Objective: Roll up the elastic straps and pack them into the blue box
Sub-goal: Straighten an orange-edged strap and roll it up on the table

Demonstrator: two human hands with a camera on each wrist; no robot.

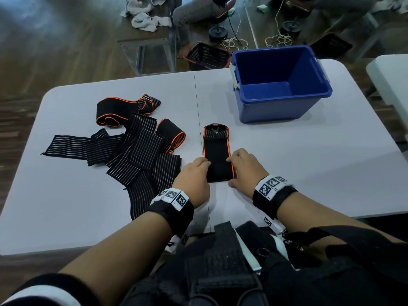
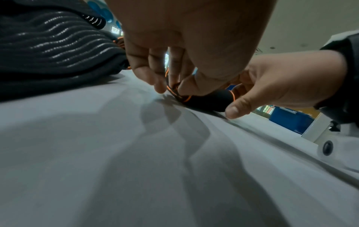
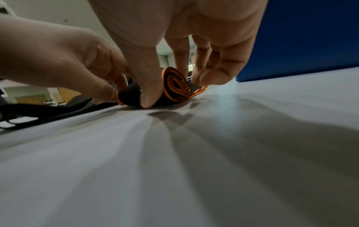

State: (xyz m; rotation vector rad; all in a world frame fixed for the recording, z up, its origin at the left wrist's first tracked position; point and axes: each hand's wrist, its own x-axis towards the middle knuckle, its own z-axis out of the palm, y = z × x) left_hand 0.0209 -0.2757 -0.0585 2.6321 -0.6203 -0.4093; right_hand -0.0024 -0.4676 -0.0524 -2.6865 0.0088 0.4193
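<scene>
A black elastic strap with orange edges lies lengthwise on the table, its near end wound into a roll. My left hand pinches the roll's left end and my right hand pinches its right end, thumbs on the near side. The unrolled part runs away from me toward the blue box, which stands open and empty at the back right. A pile of loose black striped straps lies to the left, with two part-folded orange-edged ones among them.
The white folding table has a seam down its middle. Bare surface lies right of the strap and in front of the box. Beyond the far edge are a bench, a black basket, cords and a seated person's legs.
</scene>
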